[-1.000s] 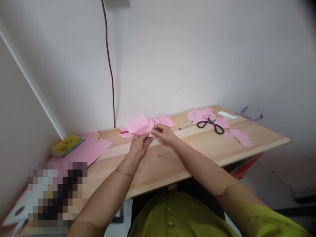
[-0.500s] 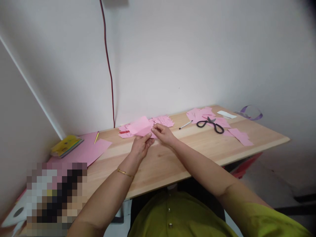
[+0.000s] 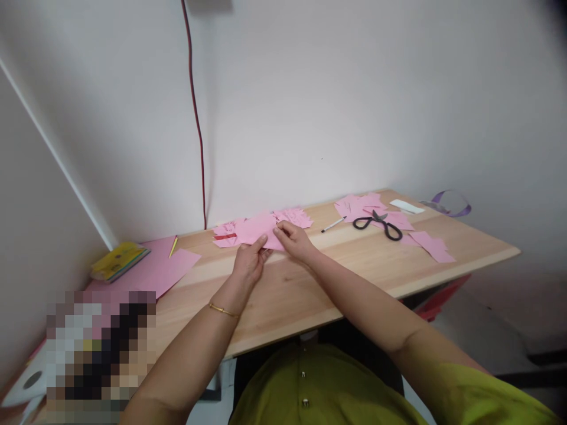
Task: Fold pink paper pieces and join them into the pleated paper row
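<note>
Both my hands meet over a folded pink paper piece point(image 3: 257, 229) near the back middle of the wooden table point(image 3: 310, 277). My left hand point(image 3: 248, 263), with a thin gold bangle on its wrist, pinches the paper's near left edge. From the right, my right hand point(image 3: 294, 239) has its fingers closed on the paper's near right edge. The paper lies low, almost flat on the table. Behind it sits a heap of small pink paper scraps point(image 3: 292, 216).
Black scissors point(image 3: 378, 224) lie on pink paper pieces point(image 3: 432, 245) at the right, with a white pen point(image 3: 333, 224) nearby. A large pink sheet point(image 3: 155, 268), a yellow pencil point(image 3: 173, 247) and a yellow booklet point(image 3: 119, 260) lie at the left. A red cable point(image 3: 197, 118) runs down the wall.
The pink paper stood raised and partly folded a second ago; it has come down flatter onto the table while both hands kept hold of it.
</note>
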`<state>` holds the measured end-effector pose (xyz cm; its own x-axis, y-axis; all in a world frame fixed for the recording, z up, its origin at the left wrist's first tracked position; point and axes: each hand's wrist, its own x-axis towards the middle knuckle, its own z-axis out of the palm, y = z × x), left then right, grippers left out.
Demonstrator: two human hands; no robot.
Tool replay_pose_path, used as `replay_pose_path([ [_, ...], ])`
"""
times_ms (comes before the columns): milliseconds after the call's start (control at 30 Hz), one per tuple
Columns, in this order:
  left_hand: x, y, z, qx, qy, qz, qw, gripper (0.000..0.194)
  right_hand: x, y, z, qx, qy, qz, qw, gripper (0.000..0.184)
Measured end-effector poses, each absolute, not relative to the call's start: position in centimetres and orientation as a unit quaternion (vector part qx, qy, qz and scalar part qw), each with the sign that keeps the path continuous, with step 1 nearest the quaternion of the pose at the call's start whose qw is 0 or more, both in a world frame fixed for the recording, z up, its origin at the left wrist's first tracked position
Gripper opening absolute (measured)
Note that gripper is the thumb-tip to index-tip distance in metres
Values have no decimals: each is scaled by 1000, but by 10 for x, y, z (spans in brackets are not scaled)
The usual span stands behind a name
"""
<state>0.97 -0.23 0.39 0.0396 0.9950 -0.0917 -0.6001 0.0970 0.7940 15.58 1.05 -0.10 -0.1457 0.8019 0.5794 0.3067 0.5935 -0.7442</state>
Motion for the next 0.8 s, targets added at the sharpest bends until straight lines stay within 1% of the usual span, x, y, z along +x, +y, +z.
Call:
replay_pose_path([
  [100,10,-4,7,307,370,598,641,20,155,8,1,-404,-727,183,525,30],
  [167,10,-3,9,312,390,605,620,19,154,7,4,-415,-731,157,519,28],
  [267,7,0,10,329,412,616,586,29,153,5,7,-426,-730,136,517,26],
  [367,4,1,12,350,413,612,577,39,154,6,10,-428,-719,137,531,25],
  [567,4,0,16,361,331,626,607,39,158,10,11,-429,-695,175,550,30],
  [733,-2,3,13,417,370,608,566,46,163,12,11,-423,-691,190,555,31],
  [800,-3,3,10,451,385,589,549,46,164,13,10,-423,-688,182,561,31],
])
